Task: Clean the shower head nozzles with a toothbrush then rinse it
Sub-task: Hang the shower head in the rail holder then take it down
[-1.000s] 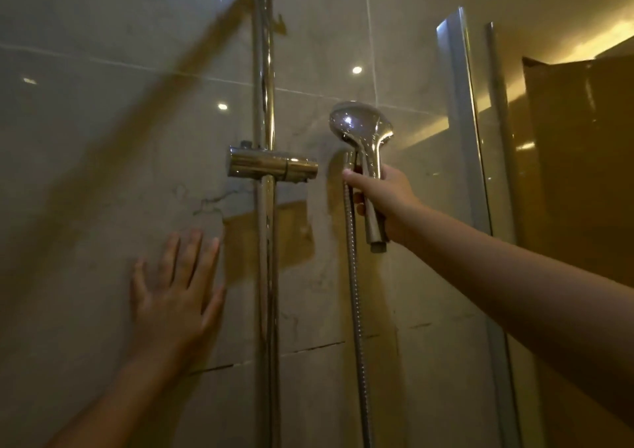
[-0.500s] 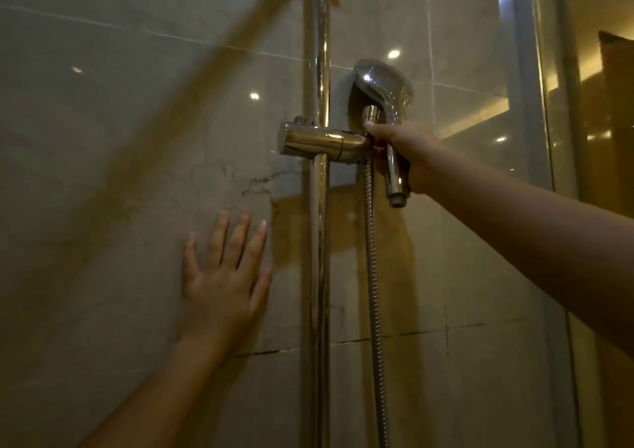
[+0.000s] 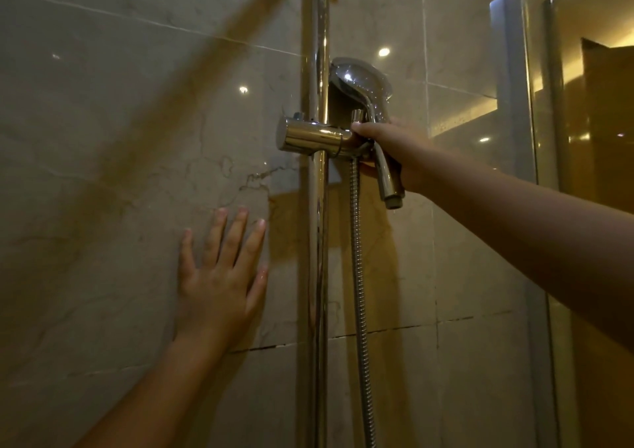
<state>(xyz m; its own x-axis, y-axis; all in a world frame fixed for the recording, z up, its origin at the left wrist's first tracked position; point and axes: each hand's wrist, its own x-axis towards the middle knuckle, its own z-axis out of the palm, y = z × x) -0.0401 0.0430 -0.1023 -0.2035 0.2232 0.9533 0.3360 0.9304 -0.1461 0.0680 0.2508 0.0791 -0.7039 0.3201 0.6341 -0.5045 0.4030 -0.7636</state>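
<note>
The chrome shower head (image 3: pixel 360 82) points upward with its back toward me, just right of the vertical rail. My right hand (image 3: pixel 394 149) grips its handle (image 3: pixel 387 180), and the thumb touches the right end of the chrome holder (image 3: pixel 312 137) on the rail. The handle's lower end hangs free below my hand. The metal hose (image 3: pixel 358 276) drops from the holder. My left hand (image 3: pixel 223 283) lies flat with fingers spread on the wall tile, left of the rail. No toothbrush is in view.
The chrome slide rail (image 3: pixel 317 241) runs top to bottom in the middle. Beige marble tiles (image 3: pixel 120 173) cover the wall. A glass shower partition with metal frame (image 3: pixel 514 87) stands at the right, with a lit room behind it.
My right hand has brought the shower head left, from apart from the rail to the holder. My left hand has stayed pressed flat on the tile.
</note>
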